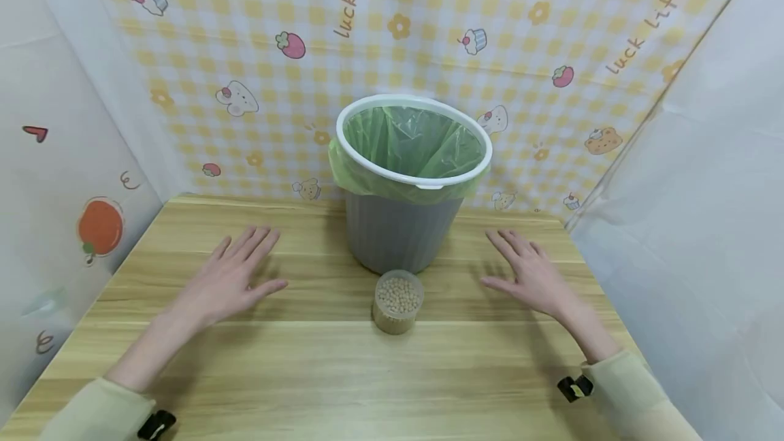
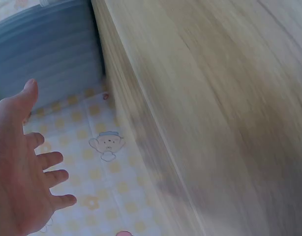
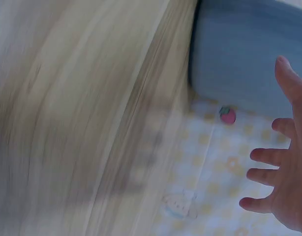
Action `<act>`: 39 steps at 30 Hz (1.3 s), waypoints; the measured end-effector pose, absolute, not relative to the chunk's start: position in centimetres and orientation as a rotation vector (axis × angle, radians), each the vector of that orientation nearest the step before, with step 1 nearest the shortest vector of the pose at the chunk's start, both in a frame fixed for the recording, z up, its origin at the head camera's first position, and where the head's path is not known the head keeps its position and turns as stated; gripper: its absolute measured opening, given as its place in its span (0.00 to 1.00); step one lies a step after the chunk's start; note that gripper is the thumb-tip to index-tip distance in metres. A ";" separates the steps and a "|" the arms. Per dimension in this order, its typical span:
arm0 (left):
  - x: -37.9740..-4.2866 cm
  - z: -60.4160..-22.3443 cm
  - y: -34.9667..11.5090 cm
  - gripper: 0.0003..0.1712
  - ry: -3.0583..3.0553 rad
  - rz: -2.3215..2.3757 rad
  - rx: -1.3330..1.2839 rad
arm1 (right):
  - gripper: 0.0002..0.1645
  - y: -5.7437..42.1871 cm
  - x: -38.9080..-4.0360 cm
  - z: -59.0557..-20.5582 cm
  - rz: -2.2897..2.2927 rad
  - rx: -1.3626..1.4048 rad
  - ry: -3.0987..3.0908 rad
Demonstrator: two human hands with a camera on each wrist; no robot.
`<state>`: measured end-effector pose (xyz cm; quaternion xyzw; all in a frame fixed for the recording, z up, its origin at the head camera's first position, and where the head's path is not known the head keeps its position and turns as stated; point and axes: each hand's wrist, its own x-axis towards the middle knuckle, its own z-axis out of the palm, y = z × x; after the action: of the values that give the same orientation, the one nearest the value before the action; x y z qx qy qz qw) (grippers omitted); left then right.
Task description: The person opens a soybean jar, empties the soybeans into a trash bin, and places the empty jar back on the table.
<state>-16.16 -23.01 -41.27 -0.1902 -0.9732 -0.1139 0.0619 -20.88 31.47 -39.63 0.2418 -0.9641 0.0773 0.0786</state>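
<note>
In the head view, a small clear tub (image 1: 394,318) full of round beige beans (image 1: 399,295) stands on the table between the two hands. Right behind it rises a grey trash bin (image 1: 398,230) with a white rim, lined with a green plastic bag (image 1: 398,135). My left hand (image 1: 235,274) is held over the table on the left, fingers straight and thumb spread toward the tub. On the other side my right hand (image 1: 529,274) mirrors it, fingers extended and holding nothing. Both wrist views show spread, bare fingers with the bin's grey wall beyond.
The light wood table (image 1: 343,380) meets a yellow checked cloth (image 1: 392,39) hanging behind the bin. White sheets close off the left side (image 1: 61,175) and the right side (image 1: 692,175). Dark bands (image 1: 576,388) sit near the sleeve cuffs.
</note>
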 end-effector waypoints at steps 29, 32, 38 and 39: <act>-15.5 -42.0 -10.8 0.52 -2.849 -0.662 -0.860 | 0.60 21.7 -18.0 -43.8 0.978 1.076 -2.913; -15.7 -42.2 -9.7 0.52 -2.871 -0.690 -0.879 | 0.62 21.2 -17.9 -43.9 0.987 1.077 -2.923; -16.0 -42.4 -7.9 0.53 -2.899 -0.699 -0.913 | 0.63 20.3 -17.9 -44.4 1.035 1.017 -2.968; -16.1 -42.4 -7.6 0.53 -2.898 -0.699 -0.918 | 0.62 20.1 -17.9 -44.5 1.054 1.007 -2.972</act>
<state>-16.06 -7.63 -42.43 -0.2944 -0.9290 -0.2240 0.0112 -17.95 20.10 -44.53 0.3031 -0.8946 0.3174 -0.0842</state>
